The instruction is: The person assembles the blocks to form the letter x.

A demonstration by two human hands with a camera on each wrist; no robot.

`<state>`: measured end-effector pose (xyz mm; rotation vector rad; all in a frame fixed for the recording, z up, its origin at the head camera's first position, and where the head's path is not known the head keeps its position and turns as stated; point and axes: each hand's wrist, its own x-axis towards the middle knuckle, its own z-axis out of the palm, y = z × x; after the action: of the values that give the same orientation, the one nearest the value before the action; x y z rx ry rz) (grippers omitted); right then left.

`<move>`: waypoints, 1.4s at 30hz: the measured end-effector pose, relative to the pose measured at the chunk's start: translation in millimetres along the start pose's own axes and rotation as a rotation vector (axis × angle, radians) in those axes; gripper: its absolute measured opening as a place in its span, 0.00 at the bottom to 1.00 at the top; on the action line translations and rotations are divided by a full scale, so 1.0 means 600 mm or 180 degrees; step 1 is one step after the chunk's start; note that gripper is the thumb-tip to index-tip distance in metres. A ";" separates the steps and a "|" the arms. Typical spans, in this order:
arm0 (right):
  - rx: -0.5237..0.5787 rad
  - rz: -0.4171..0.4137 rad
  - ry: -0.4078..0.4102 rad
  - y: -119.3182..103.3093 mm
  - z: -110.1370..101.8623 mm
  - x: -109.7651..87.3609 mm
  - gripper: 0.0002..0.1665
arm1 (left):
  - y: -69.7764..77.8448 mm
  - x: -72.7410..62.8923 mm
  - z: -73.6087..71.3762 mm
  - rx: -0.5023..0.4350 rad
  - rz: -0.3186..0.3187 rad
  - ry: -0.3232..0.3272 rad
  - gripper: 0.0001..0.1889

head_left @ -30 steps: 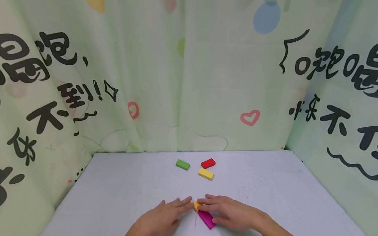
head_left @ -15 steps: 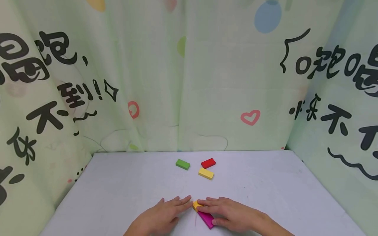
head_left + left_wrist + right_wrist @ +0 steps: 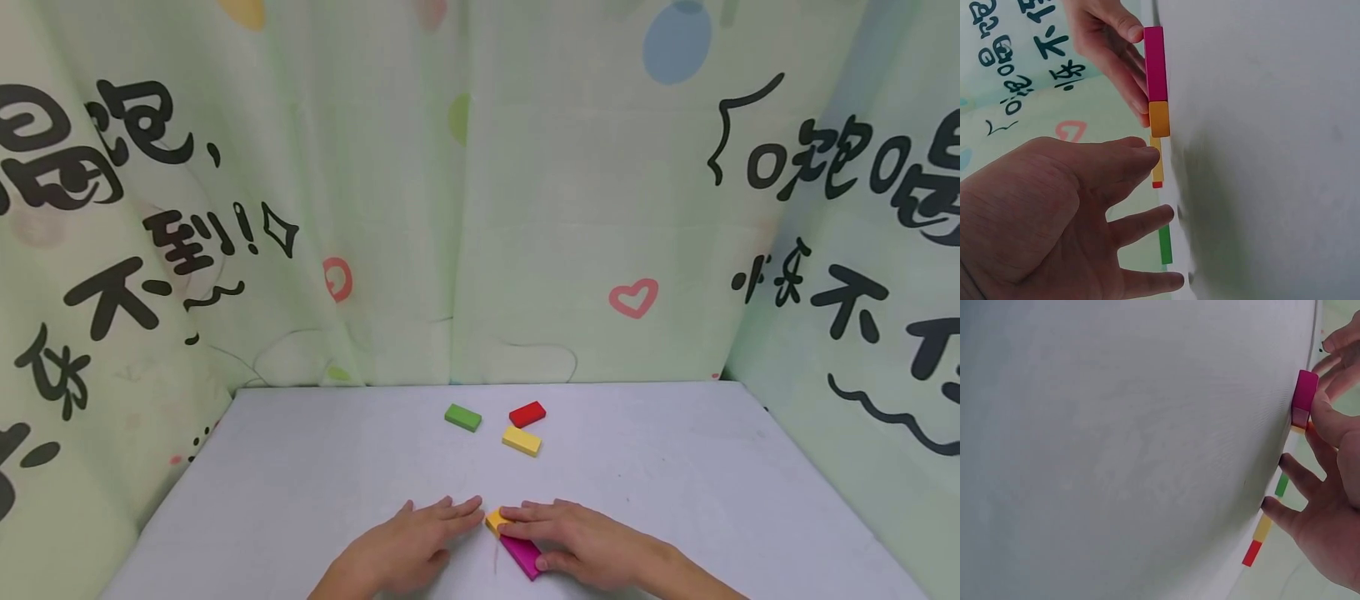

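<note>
A magenta block (image 3: 519, 557) lies slanted on the white table with a small orange block (image 3: 493, 522) against its far end. Beside them on the right, my right hand (image 3: 588, 543) lays its outstretched fingers on the orange block, while its thumb touches the magenta block near the close end. To the left rests my left hand (image 3: 408, 542), palm down with fingers spread and straight. Its fingertips stop just short of the orange block and it holds nothing. In the left wrist view the magenta block (image 3: 1155, 62) and the orange block (image 3: 1159, 119) stand in line, end to end.
Farther back on the table (image 3: 315, 467) lie a green block (image 3: 462, 417), a red block (image 3: 527, 413) and a yellow block (image 3: 521, 442), the last two close together. A pale green printed curtain (image 3: 540, 208) surrounds the table at the back and sides.
My left hand has drifted slightly left, widening the gap to the orange block. The orange block has shifted slightly left, and the right hand stays on the two blocks.
</note>
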<state>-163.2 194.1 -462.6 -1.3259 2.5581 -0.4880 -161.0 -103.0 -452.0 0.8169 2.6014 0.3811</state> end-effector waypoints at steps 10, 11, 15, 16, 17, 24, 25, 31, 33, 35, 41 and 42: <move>0.0057 0.0040 0.0008 -0.003 -0.001 0.001 0.32 | -0.008 0.003 -0.010 0.0145 0.0058 0.0117 0.32; 0.0080 0.0060 -0.0005 -0.004 -0.001 0.001 0.32 | -0.010 0.005 -0.011 0.0178 0.0080 0.0146 0.33; 0.0114 0.0086 0.0001 -0.004 -0.003 0.000 0.31 | -0.018 0.016 -0.016 0.0294 0.0145 0.0255 0.32; 0.0115 0.0078 0.0013 -0.004 -0.002 0.000 0.31 | -0.021 0.019 -0.016 0.0313 0.0153 0.0279 0.32; 0.0113 0.0068 0.0028 -0.004 -0.002 -0.001 0.31 | -0.025 0.022 -0.016 0.0322 0.0150 0.0291 0.32; 0.0152 0.0098 0.0019 -0.001 0.000 0.000 0.31 | -0.051 0.042 -0.017 0.0417 0.0212 0.0417 0.30; 0.0151 0.0102 0.0017 0.000 0.001 0.000 0.31 | -0.055 0.046 -0.017 0.0430 0.0229 0.0448 0.29; 0.0111 0.0079 0.0049 0.000 0.003 0.000 0.31 | -0.073 0.065 -0.026 0.0450 0.0309 0.0702 0.27; 0.0105 0.0084 0.0050 0.000 0.002 0.000 0.31 | -0.078 0.071 -0.033 0.0463 0.0355 0.0816 0.27; 0.0095 0.0080 0.0051 -0.001 0.002 0.000 0.31 | -0.084 0.079 -0.039 0.0496 0.0410 0.0943 0.26; 0.0153 0.0103 0.0018 -0.001 0.001 0.001 0.31 | -0.097 0.104 -0.054 0.0433 0.0473 0.1174 0.23; 0.0154 0.0098 0.0019 -0.001 0.002 0.001 0.31 | -0.099 0.109 -0.055 0.0398 0.0441 0.1189 0.22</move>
<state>-162.9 193.2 -463.4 -1.2687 2.5506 -0.5453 -253.5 -116.1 -462.7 1.0606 2.9452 0.4510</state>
